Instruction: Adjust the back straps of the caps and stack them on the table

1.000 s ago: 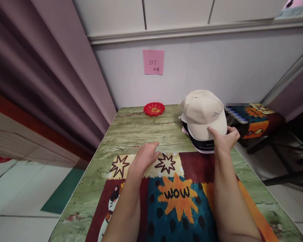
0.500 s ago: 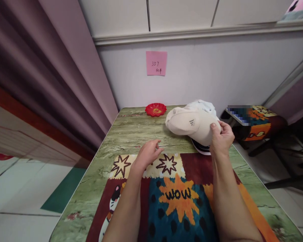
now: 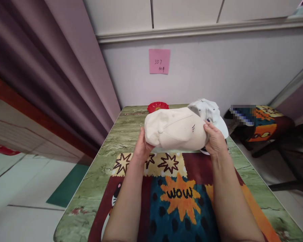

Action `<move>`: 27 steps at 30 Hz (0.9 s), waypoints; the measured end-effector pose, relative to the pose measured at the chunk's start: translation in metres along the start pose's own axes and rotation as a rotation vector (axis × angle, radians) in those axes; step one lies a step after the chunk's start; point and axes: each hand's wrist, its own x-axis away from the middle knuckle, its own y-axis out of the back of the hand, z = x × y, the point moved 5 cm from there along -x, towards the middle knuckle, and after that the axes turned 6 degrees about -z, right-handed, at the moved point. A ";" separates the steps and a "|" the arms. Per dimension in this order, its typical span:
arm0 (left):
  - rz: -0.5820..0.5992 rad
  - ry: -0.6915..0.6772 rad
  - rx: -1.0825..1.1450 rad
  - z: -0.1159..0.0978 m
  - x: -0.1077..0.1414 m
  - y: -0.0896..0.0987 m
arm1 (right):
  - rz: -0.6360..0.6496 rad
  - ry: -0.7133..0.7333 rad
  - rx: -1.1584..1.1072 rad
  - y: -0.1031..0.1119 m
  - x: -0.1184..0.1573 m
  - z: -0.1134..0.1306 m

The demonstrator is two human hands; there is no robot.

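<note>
A cream baseball cap (image 3: 175, 129) with a small dark striped logo is held above the table between both hands. My left hand (image 3: 142, 145) grips its left end, thumb and fingers closed on the cloth. At the right end, my right hand (image 3: 215, 137) pinches the cap's edge, thumb on top. Behind it on the right rests a pale blue-white cap (image 3: 207, 109), partly covered by the cream one. Beneath these, the edge of a dark cap with a white rim (image 3: 204, 151) peeks out near my right hand, mostly hidden.
A red scalloped dish (image 3: 158, 106) stands at the back of the green wood-patterned table (image 3: 121, 134). A colourful mat (image 3: 181, 201) covers the front. A pink note (image 3: 159, 61) is stuck on the wall. Right of the table is a stool (image 3: 265, 122) with a patterned cover; purple curtains hang left.
My right hand has pulled the cream cap leftward off the pale cap. My left hand, empty before, has risen and taken hold of its left end.
</note>
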 end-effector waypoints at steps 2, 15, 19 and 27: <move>-0.037 -0.034 0.066 -0.006 -0.001 0.004 | 0.085 -0.091 0.025 -0.009 0.007 -0.003; -0.174 -0.493 -0.282 -0.028 0.021 -0.001 | 0.156 0.216 0.511 -0.034 0.020 -0.019; 0.051 -0.520 -0.587 -0.021 0.024 -0.019 | 0.205 0.160 0.403 -0.041 0.031 0.004; 0.217 -0.556 -0.818 -0.029 0.042 -0.039 | 0.676 0.013 0.383 -0.084 0.076 0.041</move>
